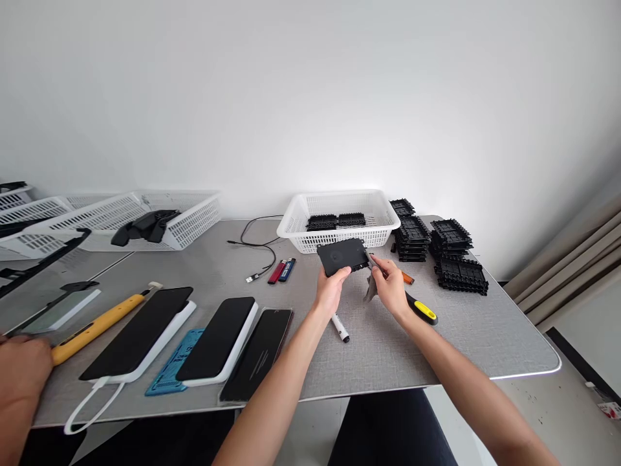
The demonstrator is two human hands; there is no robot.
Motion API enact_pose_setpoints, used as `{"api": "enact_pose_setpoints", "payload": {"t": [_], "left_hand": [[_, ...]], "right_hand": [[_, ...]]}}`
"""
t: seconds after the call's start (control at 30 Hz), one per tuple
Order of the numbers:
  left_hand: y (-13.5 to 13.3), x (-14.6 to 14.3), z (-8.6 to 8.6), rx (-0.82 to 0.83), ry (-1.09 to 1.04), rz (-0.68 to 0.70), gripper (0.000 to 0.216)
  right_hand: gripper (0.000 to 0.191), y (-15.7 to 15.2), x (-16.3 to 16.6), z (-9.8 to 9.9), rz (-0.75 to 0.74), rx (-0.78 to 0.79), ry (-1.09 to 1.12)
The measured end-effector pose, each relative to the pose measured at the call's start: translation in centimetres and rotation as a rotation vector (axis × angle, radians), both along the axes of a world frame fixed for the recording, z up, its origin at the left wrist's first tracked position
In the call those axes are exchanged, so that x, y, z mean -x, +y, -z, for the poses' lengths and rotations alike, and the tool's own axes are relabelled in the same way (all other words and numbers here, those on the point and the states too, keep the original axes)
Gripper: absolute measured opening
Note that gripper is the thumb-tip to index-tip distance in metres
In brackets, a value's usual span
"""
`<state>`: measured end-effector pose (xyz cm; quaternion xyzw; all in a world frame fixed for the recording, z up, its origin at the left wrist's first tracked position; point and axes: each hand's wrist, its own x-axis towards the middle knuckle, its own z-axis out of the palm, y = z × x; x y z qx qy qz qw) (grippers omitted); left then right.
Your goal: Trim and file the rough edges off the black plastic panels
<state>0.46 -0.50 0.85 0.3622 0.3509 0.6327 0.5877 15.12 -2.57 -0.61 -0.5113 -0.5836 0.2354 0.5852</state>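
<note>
A black rectangular plastic panel, with small teeth along its edges, is held tilted up in my left hand, thumb across its lower edge. My right hand is closed at the panel's right edge. A thin grey piece shows at its fingertips; I cannot make out what it is. Below those fingers shows a grey flap, its kind unclear. Beside my right wrist a black-and-yellow handle sticks out, partly hidden by the wrist. Under my left wrist lies a white marker.
Behind my hands stands a white basket with black toothed parts. Several stacks of similar parts stand right. Phones, lighters and a cable lie left. Another person's hand is by a yellow-handled tool.
</note>
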Motion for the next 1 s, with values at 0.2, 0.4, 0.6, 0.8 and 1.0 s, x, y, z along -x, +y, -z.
{"api": "enact_pose_setpoints", "payload": {"t": [0.2, 0.4, 0.6, 0.8, 1.0], "left_hand": [[-0.9, -0.3, -0.3, -0.038, -0.033, 0.194, 0.036], [-1.3, 0.2, -1.1, 0.09, 0.066, 0.314, 0.047], [-1.3, 0.9, -1.8, 0.085, 0.022, 0.414, 0.063], [-1.1, 1.3, -1.7, 0.084, 0.072, 0.464, 0.069], [-1.2, 0.8, -1.1, 0.144, 0.142, 0.591, 0.06]], "right_hand": [[0.04, 0.7, -0.9, 0.1, 0.083, -0.022, 0.091], [0.039, 1.0, -1.5, 0.0, 0.107, -0.038, 0.125], [0.043, 0.8, -1.9, -0.4, 0.105, -0.02, 0.185], [0.041, 1.1, -2.4, -0.5, 0.127, -0.051, 0.176], [0.039, 1.1, -2.2, -0.6, 0.108, -0.09, 0.157]]}}
